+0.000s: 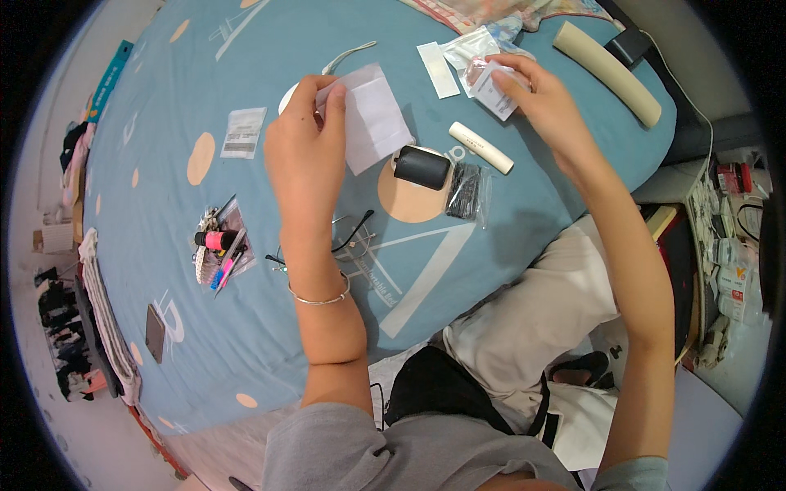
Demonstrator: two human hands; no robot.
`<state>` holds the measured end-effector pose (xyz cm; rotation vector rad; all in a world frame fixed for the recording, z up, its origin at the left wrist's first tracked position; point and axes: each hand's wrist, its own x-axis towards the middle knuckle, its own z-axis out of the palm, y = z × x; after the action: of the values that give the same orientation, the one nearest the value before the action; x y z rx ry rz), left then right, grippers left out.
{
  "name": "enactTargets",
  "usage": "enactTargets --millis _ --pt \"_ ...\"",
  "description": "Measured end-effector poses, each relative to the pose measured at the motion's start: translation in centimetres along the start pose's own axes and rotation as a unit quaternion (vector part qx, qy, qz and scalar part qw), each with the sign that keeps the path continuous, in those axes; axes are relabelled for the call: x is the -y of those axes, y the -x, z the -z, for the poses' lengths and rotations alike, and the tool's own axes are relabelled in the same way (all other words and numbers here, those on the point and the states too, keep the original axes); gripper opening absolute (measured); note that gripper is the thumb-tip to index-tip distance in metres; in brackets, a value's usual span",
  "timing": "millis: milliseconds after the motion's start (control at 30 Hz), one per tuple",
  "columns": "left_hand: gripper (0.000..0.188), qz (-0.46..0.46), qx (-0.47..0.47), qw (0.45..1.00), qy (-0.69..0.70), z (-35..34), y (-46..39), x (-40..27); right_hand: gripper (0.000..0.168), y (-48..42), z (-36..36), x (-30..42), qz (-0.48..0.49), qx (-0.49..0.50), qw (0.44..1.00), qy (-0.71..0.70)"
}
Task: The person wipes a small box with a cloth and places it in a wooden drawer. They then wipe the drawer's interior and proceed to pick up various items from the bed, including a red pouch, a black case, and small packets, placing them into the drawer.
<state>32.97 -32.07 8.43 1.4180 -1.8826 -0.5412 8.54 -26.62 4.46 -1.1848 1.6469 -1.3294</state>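
Note:
My left hand (305,144) pinches a creased sheet of white paper (374,116) at its left edge. Partly behind this hand lies a round white object (288,98) with a pale strap (347,56) beyond it. My right hand (543,92) grips a small white printed packet (495,93), held over a clear and silvery plastic pouch (470,46). Just left of that pouch is a white strip (438,70). Between my arms lie a black case (422,167), a clear bag of thin black sticks (465,191) and a cream tube (481,148). Eyeglasses (355,234) rest partly hidden behind my left forearm.
A blue patterned bed sheet (307,24) bears everything. To the left are a flat printed packet (244,133), a clear bag of small items (228,261) and a phone (155,333). At the far right lie a cream curved bar (608,73) and a black adapter (627,47).

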Motion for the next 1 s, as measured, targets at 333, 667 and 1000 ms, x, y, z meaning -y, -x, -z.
enactTargets --millis 333,667,1000 --pt "0.019 -0.049 -0.084 0.995 0.000 0.0 0.1 -0.2 0.037 4.8 -5.2 1.5 0.310 0.159 0.848 0.400" --pt "0.020 -0.025 -0.084 0.996 0.032 0.3 0.1 -0.6 0.040 1.9 -2.3 -0.2 0.256 0.016 0.924 0.285" --pt "0.022 0.031 0.023 0.996 -0.077 0.3 0.0 -0.2 0.020 2.3 -1.3 1.2 0.229 0.044 0.921 0.313"
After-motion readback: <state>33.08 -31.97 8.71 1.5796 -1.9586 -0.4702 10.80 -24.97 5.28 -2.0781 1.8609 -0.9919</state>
